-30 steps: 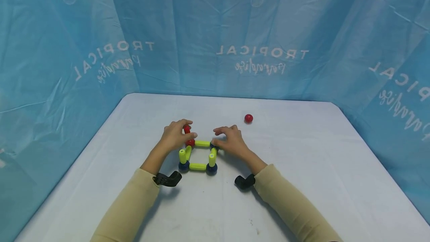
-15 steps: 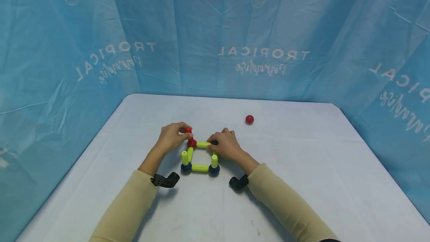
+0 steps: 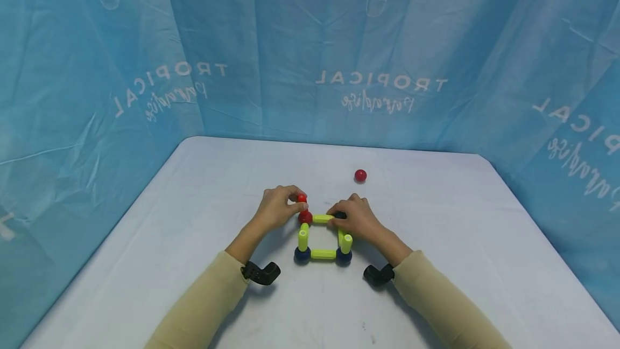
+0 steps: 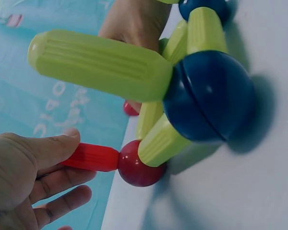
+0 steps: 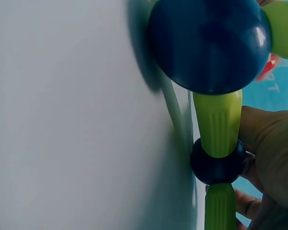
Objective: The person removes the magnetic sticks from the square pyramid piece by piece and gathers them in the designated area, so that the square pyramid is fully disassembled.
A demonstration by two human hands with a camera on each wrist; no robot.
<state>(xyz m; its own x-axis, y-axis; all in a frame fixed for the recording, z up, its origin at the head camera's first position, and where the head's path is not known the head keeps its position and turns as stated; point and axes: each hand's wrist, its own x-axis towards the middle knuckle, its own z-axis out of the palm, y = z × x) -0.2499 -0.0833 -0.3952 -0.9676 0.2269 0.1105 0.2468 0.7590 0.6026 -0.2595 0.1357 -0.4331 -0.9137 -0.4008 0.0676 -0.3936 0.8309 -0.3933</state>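
A square frame of yellow-green rods (image 3: pixel 323 254) joined by balls lies on the table. Its back left corner is a red ball (image 3: pixel 305 217); the other corners are dark blue. From the red ball stands a red rod (image 4: pixel 93 157), which my left hand (image 3: pixel 279 207) pinches between thumb and fingers. At the back right corner my right hand (image 3: pixel 357 217) grips a dark blue ball (image 5: pixel 216 167) with thumb and fingers on its sides. Two yellow-green rods stand up from the front dark blue balls, the left rod (image 4: pixel 105 64) looming large in the left wrist view.
A loose red ball (image 3: pixel 360 176) sits on the white table (image 3: pixel 426 187) behind the frame. Blue printed curtains (image 3: pixel 290 42) hang along the table's back and sides. Each wrist wears a black camera mount (image 3: pixel 261 273).
The frame has slid right and slightly nearer, both hands moving with it. The left thumb and fingers have closed on the red rod, and the right hand's fingers have closed round the blue ball.
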